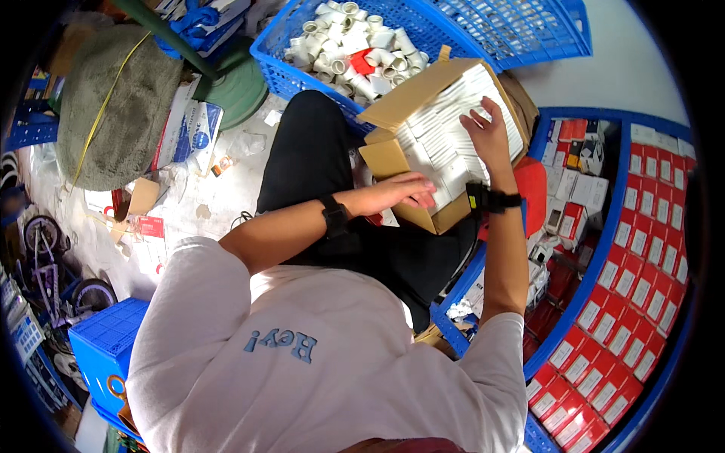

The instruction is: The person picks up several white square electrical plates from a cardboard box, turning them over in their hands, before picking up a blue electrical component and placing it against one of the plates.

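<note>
The white pieces lay packed in close rows inside the open cardboard box, which sat tilted just beyond my lap with flaps turned outward. My right hand was over the right part of the box, fingers spread and bent above the rows, with nothing visible caught between them; I could not tell whether the tips touched the pieces. My left hand reached across the near left corner of the box, its fingers loosely bent together, and whether they gripped anything I could not tell. Black bands circled both my wrists, and my black trousers showed to the left of the box and on its near side. Just beyond the box and to its left stood a blue crate heaped with white pipe fittings, one red piece among them. To the right of the box was a red object, and past it a blue shelf frame holding rows of red-and-white cartons. Well to the left of the box stood a round green base, and farther out a large grey cushion crossed by a yellow strap
</note>
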A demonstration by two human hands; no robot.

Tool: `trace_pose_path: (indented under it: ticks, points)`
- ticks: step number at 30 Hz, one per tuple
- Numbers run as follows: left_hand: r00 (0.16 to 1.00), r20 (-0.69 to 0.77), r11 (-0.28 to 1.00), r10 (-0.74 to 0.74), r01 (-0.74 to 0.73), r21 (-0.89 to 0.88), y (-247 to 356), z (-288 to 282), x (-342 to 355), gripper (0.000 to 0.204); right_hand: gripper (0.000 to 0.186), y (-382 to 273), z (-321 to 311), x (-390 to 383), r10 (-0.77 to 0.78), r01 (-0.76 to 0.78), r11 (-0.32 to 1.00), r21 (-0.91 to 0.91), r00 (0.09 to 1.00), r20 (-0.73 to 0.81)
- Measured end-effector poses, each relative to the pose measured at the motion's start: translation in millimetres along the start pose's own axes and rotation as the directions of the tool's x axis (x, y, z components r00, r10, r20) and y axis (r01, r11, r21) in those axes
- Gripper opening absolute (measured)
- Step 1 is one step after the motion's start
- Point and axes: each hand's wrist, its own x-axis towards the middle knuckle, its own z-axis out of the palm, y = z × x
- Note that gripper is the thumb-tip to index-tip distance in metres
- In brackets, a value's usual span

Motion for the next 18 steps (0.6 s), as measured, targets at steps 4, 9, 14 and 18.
trace_pose_path:
  ticks: [4,9,14,18]
  points:
    - [0.998,-0.059,1.000,-0.006,0.005,-0.025,2.3,-1.4,-1.1,0.036,0.034,-2.1,-23.1,-53.0,0.044,-0.008,0.989,-0.150,0.970,0.240]
    - [0.994,-0.100,0.999,-0.034,0.030,-0.044,4.8,2.1,-2.2,0.031,0.053,55.2,-17.0,-70.6,0.235,-0.133,0.944,-0.303,0.914,0.330]
    - [0.992,-0.127,1.000,0.011,-0.011,-0.002,6.1,2.8,-7.3,0.030,0.050,31.9,8.8,-63.8,0.151,-0.075,0.972,-0.224,0.927,0.342]
    - [0.990,-0.141,1.000,-0.007,0.010,0.021,5.1,1.0,-8.7,0.029,0.041,47.5,5.1,-58.8,0.074,0.032,0.971,-0.238,0.904,0.421]
